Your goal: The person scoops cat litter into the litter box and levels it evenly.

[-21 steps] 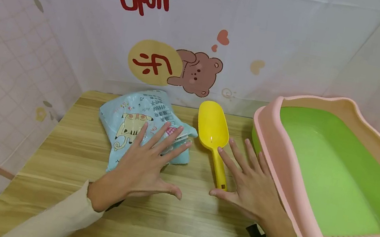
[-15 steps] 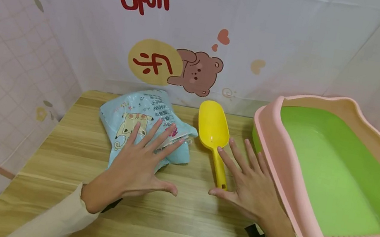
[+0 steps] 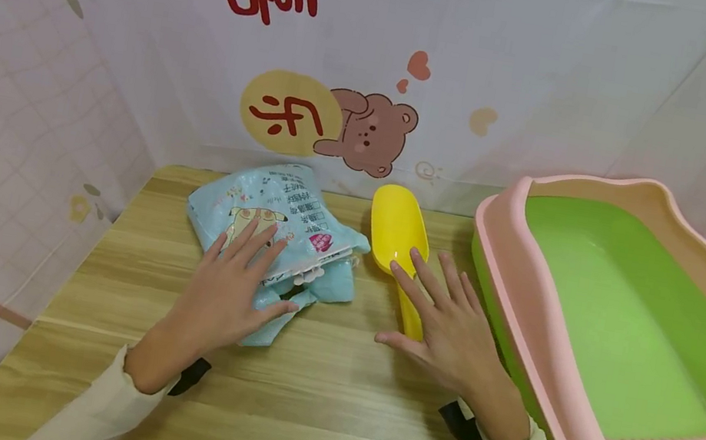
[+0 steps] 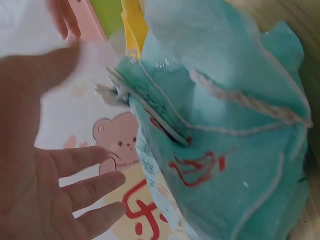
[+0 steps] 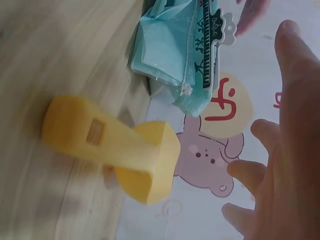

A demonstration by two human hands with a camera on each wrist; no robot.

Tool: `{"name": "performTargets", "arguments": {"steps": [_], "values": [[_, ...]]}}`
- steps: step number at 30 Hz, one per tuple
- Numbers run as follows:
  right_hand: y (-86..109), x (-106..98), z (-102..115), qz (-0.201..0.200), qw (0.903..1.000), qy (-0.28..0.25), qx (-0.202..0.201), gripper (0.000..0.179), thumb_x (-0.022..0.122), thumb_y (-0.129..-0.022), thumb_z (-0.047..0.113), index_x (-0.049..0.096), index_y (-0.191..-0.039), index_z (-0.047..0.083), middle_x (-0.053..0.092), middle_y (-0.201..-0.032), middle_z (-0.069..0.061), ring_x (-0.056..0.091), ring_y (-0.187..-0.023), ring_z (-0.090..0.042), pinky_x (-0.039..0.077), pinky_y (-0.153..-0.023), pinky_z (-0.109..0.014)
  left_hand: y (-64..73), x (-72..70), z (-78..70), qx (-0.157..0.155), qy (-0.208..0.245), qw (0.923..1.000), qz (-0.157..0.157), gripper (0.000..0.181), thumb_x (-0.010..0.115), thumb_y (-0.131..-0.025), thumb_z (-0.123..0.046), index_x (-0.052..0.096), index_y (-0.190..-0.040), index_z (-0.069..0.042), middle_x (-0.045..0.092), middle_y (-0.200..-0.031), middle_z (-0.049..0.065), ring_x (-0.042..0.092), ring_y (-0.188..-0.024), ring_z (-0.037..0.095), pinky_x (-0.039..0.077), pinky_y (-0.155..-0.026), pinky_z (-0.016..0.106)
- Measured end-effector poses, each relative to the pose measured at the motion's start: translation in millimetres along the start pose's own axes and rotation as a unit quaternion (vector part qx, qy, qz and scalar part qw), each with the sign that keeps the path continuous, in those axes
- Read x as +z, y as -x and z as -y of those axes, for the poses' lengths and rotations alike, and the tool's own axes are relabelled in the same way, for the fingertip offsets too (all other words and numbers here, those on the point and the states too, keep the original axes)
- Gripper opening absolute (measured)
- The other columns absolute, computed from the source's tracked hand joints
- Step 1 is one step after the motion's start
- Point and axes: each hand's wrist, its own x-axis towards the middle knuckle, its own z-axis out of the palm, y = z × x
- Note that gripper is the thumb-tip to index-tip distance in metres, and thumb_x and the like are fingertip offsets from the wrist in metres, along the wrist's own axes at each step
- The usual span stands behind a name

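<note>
A light blue plastic bag with a cartoon cat print lies on the left of the table, its mouth folded over under a pale clip. My left hand hovers over its near left side, fingers spread; the left wrist view shows a gap between palm and bag. A yellow scoop lies bowl outward to the right of the bag. Over its handle is my right hand, also with fingers spread and gripping nothing. In the right wrist view the scoop stays apart from the fingers.
At the right stands a large litter box with a pink rim and green basin, close beside my right hand. A printed white cloth hangs behind the wooden table. Another cloth wall bounds the left side.
My left hand has moved left and slightly toward me, uncovering the bag's clip and folded mouth. The right hand has shifted a little left, over the scoop's handle. Bag and scoop stay put.
</note>
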Motion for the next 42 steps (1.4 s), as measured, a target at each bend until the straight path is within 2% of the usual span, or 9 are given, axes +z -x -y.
{"name": "performTargets", "arguments": {"steps": [3,5,12,16,19,24,31,36,42], "values": [[-8.6,5,2,-0.003,0.9999,-0.01,-0.004,0.1,0.023,-0.099,0.091,0.043,-0.171,0.025,0.032,-0.179,-0.009,0.022,-0.164,-0.048,0.026,-0.125,-0.07,2.5,0.2,7.0,0.009,0.002,0.9995,-0.03,0.075,0.09,-0.093,-0.04,0.064,-0.15,0.001,0.055,-0.16,0.022,0.045,-0.153,0.047,0.04,-0.12,0.066],[-14.7,7,4,-0.001,0.9998,-0.018,-0.005,0.099,0.024,-0.099,0.091,0.045,-0.17,0.025,0.034,-0.179,-0.01,0.024,-0.164,-0.047,0.027,-0.126,-0.069,3.6,1.1,9.8,0.011,0.002,0.9991,-0.041,0.068,0.094,-0.09,-0.032,0.069,-0.143,0.002,0.062,-0.153,0.021,0.054,-0.144,0.047,0.047,-0.115,0.062],[-38.8,16,13,0.005,0.9987,-0.044,-0.027,0.097,0.027,-0.101,0.089,0.05,-0.167,0.021,0.039,-0.176,-0.01,0.028,-0.163,-0.045,0.031,-0.125,-0.065,5.9,7.5,15.3,0.013,-0.001,0.9977,-0.067,0.055,0.099,-0.083,-0.02,0.077,-0.129,0.001,0.071,-0.136,0.019,0.065,-0.124,0.044,0.056,-0.103,0.057],[-54.3,23,19,-0.037,0.9955,-0.06,-0.064,0.079,0.056,-0.105,0.072,0.06,-0.16,0.015,0.052,-0.167,-0.013,0.041,-0.156,-0.045,0.037,-0.124,-0.06,6.3,10.4,17.9,0.013,0.002,0.9972,-0.074,0.049,0.1,-0.081,-0.015,0.079,-0.124,0.0,0.073,-0.128,0.017,0.067,-0.117,0.042,0.059,-0.095,0.057],[-66.7,30,25,-0.078,0.9904,-0.064,-0.095,0.064,0.08,-0.099,0.049,0.068,-0.149,0.011,0.065,-0.152,-0.014,0.053,-0.147,-0.042,0.042,-0.121,-0.054,6.4,12.8,19.2,0.012,0.008,0.9971,-0.075,0.044,0.1,-0.081,-0.013,0.081,-0.119,-0.002,0.074,-0.123,0.015,0.069,-0.115,0.04,0.06,-0.091,0.057],[-86.2,40,36,-0.124,0.9808,-0.05,-0.142,0.051,0.096,-0.088,0.026,0.076,-0.131,0.008,0.073,-0.131,-0.011,0.063,-0.13,-0.036,0.051,-0.113,-0.044,6.9,16.9,19.9,0.014,0.015,0.9962,-0.084,0.038,0.099,-0.081,-0.009,0.082,-0.114,-0.004,0.074,-0.117,0.012,0.07,-0.11,0.037,0.062,-0.084,0.055],[-104.7,49,48,-0.121,0.9764,-0.032,-0.176,0.042,0.097,-0.086,0.02,0.08,-0.124,0.014,0.076,-0.129,-0.006,0.064,-0.125,-0.03,0.052,-0.11,-0.038,8.1,20.8,18.0,0.004,0.02,0.996,-0.087,0.037,0.098,-0.081,-0.006,0.082,-0.114,-0.004,0.073,-0.115,0.012,0.071,-0.104,0.035,0.063,-0.079,0.053],[-111.8,52,53,-0.116,0.9746,-0.042,-0.187,0.03,0.091,-0.089,0.012,0.082,-0.117,0.016,0.078,-0.125,-0.003,0.065,-0.122,-0.03,0.052,-0.11,-0.039,7.9,23.9,16.8,0.004,0.016,0.9951,-0.097,0.034,0.097,-0.082,-0.006,0.082,-0.113,-0.004,0.073,-0.113,0.011,0.072,-0.101,0.034,0.063,-0.075,0.053],[-116.4,55,55,-0.124,0.9722,-0.05,-0.192,0.022,0.083,-0.09,0.004,0.082,-0.109,0.016,0.079,-0.117,-0.001,0.066,-0.118,-0.028,0.056,-0.101,-0.04,9.0,25.0,16.0,0.001,0.016,0.9937,-0.111,0.031,0.094,-0.084,-0.003,0.081,-0.112,-0.004,0.073,-0.111,0.011,0.072,-0.099,0.035,0.063,-0.073,0.053]]}}
